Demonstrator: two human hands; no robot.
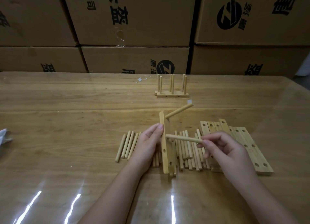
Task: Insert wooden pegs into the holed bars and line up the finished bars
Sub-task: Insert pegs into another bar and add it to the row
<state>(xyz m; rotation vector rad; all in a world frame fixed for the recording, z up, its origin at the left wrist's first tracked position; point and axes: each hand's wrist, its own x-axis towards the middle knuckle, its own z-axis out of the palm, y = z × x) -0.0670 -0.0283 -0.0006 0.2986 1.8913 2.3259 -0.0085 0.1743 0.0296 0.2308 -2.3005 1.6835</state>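
My left hand [147, 145] grips a holed wooden bar [165, 148] that stands on its long edge over the loose pegs. One peg [179, 111] sticks out of the bar's far end, pointing up and right. My right hand [223, 150] pinches a second peg [183, 138] by its right end, and its left tip meets the bar's middle. Several loose pegs [127, 145] lie in a row under and beside my hands. Several empty holed bars [248, 145] lie side by side at the right. Two finished bars [172, 95] with upright pegs stand together farther back.
Stacked cardboard boxes [134, 31] wall off the far edge of the glossy wooden table [67, 123]. A crumpled white scrap [5, 137] lies at the left edge. Small white bits [140, 79] lie near the back.
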